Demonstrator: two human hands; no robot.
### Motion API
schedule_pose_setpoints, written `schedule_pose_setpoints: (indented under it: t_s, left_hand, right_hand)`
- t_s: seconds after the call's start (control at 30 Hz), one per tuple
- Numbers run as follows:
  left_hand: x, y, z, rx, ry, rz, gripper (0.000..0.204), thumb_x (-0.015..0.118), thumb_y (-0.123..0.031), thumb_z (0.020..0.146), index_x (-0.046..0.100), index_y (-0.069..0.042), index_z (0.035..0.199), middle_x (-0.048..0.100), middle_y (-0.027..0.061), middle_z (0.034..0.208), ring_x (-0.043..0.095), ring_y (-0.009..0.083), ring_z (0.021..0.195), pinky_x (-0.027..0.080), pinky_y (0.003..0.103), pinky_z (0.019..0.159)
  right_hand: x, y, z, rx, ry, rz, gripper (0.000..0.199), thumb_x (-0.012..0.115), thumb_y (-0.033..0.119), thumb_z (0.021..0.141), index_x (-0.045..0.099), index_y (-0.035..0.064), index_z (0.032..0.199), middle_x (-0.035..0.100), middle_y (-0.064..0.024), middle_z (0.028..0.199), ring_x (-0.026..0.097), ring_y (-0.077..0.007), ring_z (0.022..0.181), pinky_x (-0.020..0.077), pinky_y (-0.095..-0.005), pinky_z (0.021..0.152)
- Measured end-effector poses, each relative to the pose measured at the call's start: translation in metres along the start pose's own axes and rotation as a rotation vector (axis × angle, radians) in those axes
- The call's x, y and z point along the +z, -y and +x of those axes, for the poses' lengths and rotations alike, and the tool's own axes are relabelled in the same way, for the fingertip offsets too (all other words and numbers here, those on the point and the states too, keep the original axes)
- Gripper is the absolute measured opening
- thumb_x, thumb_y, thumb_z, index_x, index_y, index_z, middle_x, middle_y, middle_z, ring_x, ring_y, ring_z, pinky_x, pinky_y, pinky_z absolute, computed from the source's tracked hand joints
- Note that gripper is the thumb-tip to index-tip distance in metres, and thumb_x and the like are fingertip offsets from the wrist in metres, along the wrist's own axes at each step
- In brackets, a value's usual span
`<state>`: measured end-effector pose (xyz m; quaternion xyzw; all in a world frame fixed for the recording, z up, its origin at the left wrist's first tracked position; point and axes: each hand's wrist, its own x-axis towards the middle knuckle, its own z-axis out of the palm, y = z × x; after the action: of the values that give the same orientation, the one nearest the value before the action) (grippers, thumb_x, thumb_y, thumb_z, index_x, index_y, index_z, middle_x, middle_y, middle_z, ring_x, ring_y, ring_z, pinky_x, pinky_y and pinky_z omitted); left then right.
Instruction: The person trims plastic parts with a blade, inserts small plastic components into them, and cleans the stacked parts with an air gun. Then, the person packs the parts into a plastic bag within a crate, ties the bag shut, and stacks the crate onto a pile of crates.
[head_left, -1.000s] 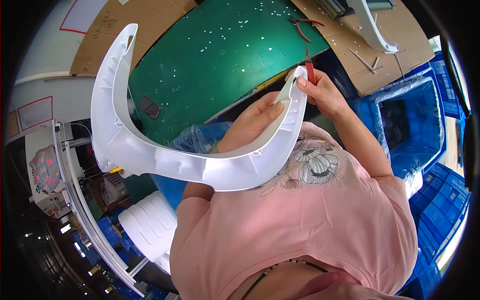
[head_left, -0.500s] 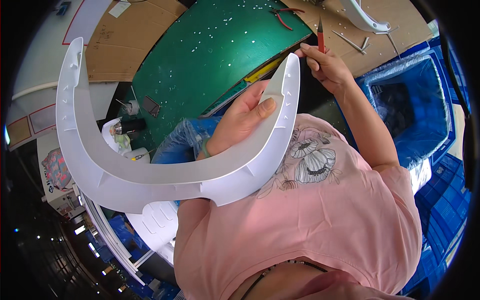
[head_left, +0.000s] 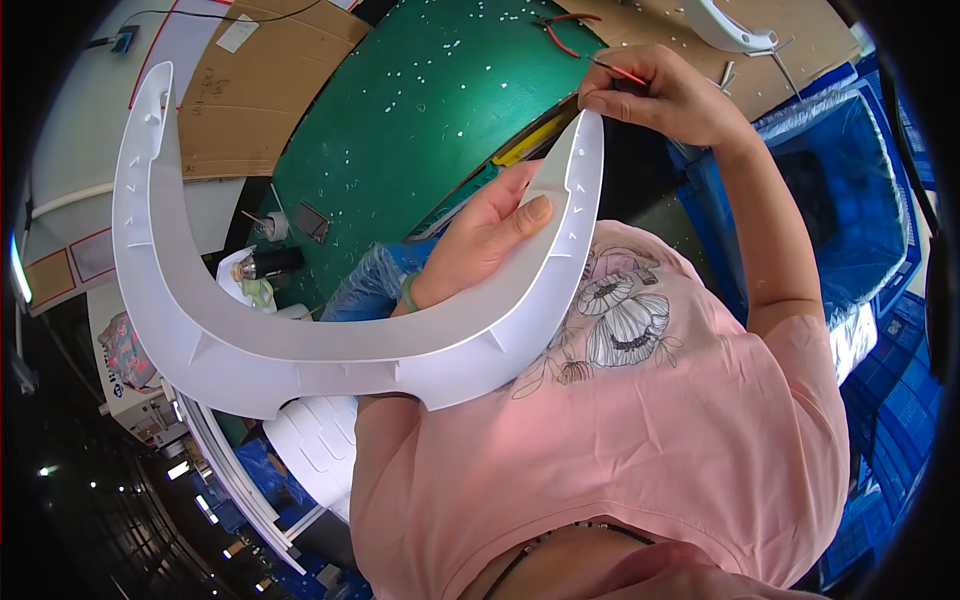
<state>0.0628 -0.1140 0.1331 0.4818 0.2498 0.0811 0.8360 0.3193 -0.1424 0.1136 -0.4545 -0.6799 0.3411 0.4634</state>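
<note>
A large white U-shaped plastic part (head_left: 330,345) with small ribs along its wall lies across the front of my body. My left hand (head_left: 485,230) is closed on its right arm, the thumb on the inner face and the fingers mostly hidden behind. Close against the tip of that same arm is my right hand (head_left: 660,95), bent at the wrist. Between its fingers sits a slim red-handled pointed knife (head_left: 622,72), its handle partly covered by the hand. The fingertips seem to touch the part's tip; exactly how cannot be told.
Red-handled pliers (head_left: 560,32) and white scraps lie on the green table (head_left: 400,110). Another white curved part (head_left: 725,28) rests on cardboard at the back right. A blue lined bin (head_left: 870,200) stands to the right. A dark flask (head_left: 272,262) is at left.
My right hand has turned over and come down to the part's tip; the knife has swung from upright to nearly level. My left hand still holds the part in about the same place.
</note>
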Motion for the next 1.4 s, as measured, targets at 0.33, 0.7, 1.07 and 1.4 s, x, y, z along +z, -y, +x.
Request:
schedule_pose_setpoints:
  t_s: [0.33,0.7,1.07,1.4]
  left_hand:
    - [-0.019,-0.004,-0.001,0.024,-0.069,-0.032,0.041,0.051,-0.028,0.093,0.042,-0.003,0.125,0.057,0.0018,0.098,0.056,0.0048,0.084,0.045,0.019,0.072]
    - [-0.096,0.035,-0.026,0.308,-0.034,-0.794,0.059,0.038,-0.056,0.090,0.046,-0.011,0.127,0.050,0.0067,0.127,0.043,0.0186,0.121,0.035,0.045,0.100]
    - [-0.101,0.039,0.051,0.549,-0.645,1.469,0.047,0.078,-0.028,0.065,0.053,-0.003,0.095,0.060,0.0137,0.090,0.061,0.0311,0.081,0.048,0.039,0.069]
    - [-0.138,-0.029,0.050,0.682,-0.613,0.386,0.052,0.062,-0.026,0.086,0.043,0.007,0.122,0.054,0.0197,0.115,0.056,0.0329,0.100,0.047,0.043,0.087]
  right_hand:
    - [0.022,-0.062,-0.018,0.419,-0.403,0.317,0.031,0.054,0.035,0.091,0.060,0.0054,0.085,0.051,0.0003,0.069,0.041,-0.0049,0.053,0.0315,-0.0200,0.047]
    - [0.113,-0.058,-0.001,0.516,-0.351,0.932,0.038,0.056,0.035,0.088,0.055,0.0007,0.104,0.063,-0.0116,0.095,0.063,-0.0186,0.081,0.0521,-0.0310,0.074]
    - [0.120,-0.155,-0.072,1.028,-0.378,0.415,0.045,0.053,0.044,0.089,0.062,0.0013,0.102,0.066,-0.0032,0.083,0.051,-0.0093,0.076,0.0387,-0.0245,0.069]
    - [0.028,-0.078,-0.187,0.923,-0.862,0.322,0.031,0.056,0.035,0.089,0.066,0.0062,0.092,0.065,0.0003,0.077,0.041,-0.0049,0.060,0.0293,-0.0219,0.052]
